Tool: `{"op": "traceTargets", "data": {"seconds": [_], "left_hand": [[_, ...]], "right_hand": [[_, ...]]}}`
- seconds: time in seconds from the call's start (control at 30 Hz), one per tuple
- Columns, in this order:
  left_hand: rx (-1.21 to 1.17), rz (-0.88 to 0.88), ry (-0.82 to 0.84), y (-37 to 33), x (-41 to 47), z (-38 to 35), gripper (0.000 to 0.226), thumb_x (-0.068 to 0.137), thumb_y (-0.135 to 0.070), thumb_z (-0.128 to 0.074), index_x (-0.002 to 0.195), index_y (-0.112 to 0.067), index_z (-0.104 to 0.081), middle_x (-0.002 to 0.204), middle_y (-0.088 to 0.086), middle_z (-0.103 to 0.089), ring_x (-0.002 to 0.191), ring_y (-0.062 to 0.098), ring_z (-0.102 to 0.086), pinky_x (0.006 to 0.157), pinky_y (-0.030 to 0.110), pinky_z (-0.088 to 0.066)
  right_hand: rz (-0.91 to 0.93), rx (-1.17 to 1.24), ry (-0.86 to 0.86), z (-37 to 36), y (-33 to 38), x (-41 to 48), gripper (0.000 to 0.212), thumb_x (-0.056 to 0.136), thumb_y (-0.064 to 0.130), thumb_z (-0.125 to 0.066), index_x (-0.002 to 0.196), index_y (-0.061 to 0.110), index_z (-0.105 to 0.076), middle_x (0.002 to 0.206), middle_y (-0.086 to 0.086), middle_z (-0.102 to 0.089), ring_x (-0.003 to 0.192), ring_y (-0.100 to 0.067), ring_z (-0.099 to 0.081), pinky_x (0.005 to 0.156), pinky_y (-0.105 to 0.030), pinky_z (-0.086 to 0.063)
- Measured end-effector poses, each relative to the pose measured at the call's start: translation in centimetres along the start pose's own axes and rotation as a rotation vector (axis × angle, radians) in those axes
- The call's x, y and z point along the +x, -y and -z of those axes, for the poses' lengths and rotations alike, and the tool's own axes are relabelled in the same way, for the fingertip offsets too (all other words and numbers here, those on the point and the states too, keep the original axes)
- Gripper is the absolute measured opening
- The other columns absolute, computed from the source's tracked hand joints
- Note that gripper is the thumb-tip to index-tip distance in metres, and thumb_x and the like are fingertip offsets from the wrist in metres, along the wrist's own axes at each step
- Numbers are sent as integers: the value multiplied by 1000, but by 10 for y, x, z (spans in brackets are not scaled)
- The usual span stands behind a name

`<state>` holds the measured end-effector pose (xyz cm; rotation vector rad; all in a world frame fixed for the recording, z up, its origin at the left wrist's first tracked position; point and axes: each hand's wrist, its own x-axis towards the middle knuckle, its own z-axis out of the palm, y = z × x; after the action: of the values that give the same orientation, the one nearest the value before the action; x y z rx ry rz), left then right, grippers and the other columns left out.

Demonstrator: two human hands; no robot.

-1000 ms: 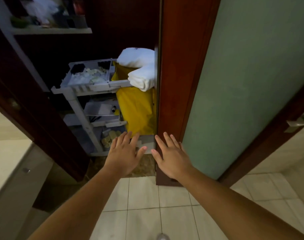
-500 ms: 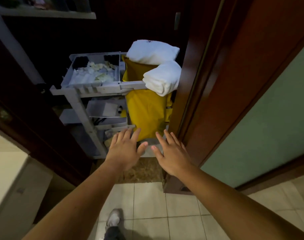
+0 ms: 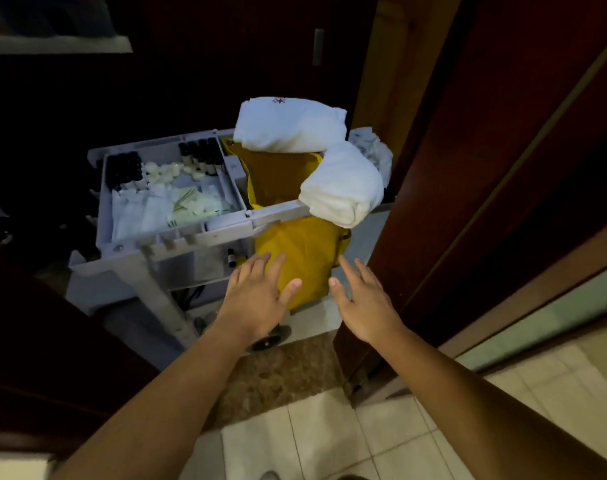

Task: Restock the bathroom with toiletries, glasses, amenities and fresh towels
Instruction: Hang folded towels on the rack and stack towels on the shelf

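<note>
Left hand: we hold our left hand (image 3: 257,299) out flat, palm down, fingers straight and slightly spread, grasping nothing. It shows in front of the lower part of the yellow bag (image 3: 305,251); we cannot tell whether it touches.
Right hand: our right hand (image 3: 364,306) is also flat and released, thumb out, holding nothing. It is just to the right of the bag, near the door's edge.
Towels: two folded white towels sit at the bag's mouth. The far towel (image 3: 288,124) lies across the back rim and has a small red mark. The near towel (image 3: 343,185) rests at the front right corner, drooping over the cart's rail.
Toiletries: these lie in the cart's top tray, left of the bag. We see small dark bottles (image 3: 123,168) along the back and white packets (image 3: 139,213) in front.
Cart: the grey plastic cart (image 3: 177,244) stands in the doorway, with a black wheel (image 3: 270,337) showing by our left wrist.
Bag: it hangs open from the cart's frame.
Door: the dark wooden door (image 3: 468,168) stands to the right of the cart.
Floor: pale tiles (image 3: 329,445) lie nearest us.
</note>
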<state>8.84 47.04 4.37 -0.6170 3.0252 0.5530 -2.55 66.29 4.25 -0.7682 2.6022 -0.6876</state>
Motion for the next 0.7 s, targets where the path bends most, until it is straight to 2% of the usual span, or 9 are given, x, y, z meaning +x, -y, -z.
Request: {"op": "traceTargets", "data": {"seconds": [0.17,0.33,0.43,0.5,0.6,0.7], "left_hand": [[-66,-68,41,16,47,15,75,98,-74,-14,163,-37,-14,170,2,-20,156,26,-14,125,50,-17],[-205,-102,57,19,105,20,69,100,-71,-20,162,-40,-17,169,0,-24,155,27,-16,124,52,-17],[-308,-105,76,19,146,21,64,102,-70,-24,160,-44,-19,168,-4,-25,154,25,-16,124,55,-17],[-364,-104,93,17,176,22,62,102,-68,-29,159,-45,-22,168,-5,-25,154,24,-15,123,56,-19],[-455,-90,115,14,224,24,59,103,-64,-36,158,-46,-26,167,-4,-28,154,28,-18,122,51,-21],[-548,-75,142,13,269,23,60,92,-82,-35,149,-62,-29,165,-6,-33,153,26,-24,123,53,-26]], "right_hand": [[-83,212,-77,7,13,35,67,104,65,-31,164,40,-15,173,-2,-11,160,-25,-11,125,-49,-22],[-140,388,-208,20,13,82,62,107,56,-36,164,40,-17,169,-3,-25,156,-24,-25,121,-43,-27],[-214,477,-266,25,5,121,62,107,56,-37,164,42,-14,167,-6,-30,151,-27,-34,114,-40,-34],[-234,550,-308,26,-1,148,67,104,63,-36,163,44,-11,165,-5,-34,148,-27,-40,109,-38,-38],[-250,669,-380,27,-12,184,77,95,76,-36,162,48,-11,164,-1,-38,145,-26,-44,114,-44,-41],[-327,793,-410,32,-19,214,68,106,57,-39,165,39,-10,165,0,-36,138,-20,-49,102,-33,-42]]}}
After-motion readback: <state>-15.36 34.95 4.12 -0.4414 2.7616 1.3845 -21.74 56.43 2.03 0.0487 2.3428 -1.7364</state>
